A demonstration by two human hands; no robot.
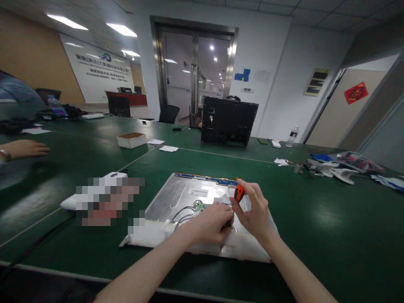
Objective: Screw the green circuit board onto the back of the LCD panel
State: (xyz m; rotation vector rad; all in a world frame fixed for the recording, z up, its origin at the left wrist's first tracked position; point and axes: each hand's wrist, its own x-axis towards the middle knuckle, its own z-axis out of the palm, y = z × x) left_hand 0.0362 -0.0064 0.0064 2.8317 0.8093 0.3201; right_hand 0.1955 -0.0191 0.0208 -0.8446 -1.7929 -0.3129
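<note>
A flat silvery metal panel (179, 191) lies on the green table, a blue circuit strip (202, 178) along its far edge. Near its middle sits a small green board (202, 207) with black cables (183, 216) looping to the left. My right hand (254, 208) pinches an orange and black screwdriver (239, 192) upright above the panel. Beside it, my left hand (214, 223) rests over the board with fingers curled; what they hold, if anything, is hidden. White film (151, 233) covers the panel's near edge.
A white device (101, 187) and a blurred-out patch lie left of the panel. Another person's hand (27, 149) is at far left. Farther back are an open box (131, 140), a black monitor shell (229, 122) and a bottle (292, 136). Bags and parts (356, 162) lie at right.
</note>
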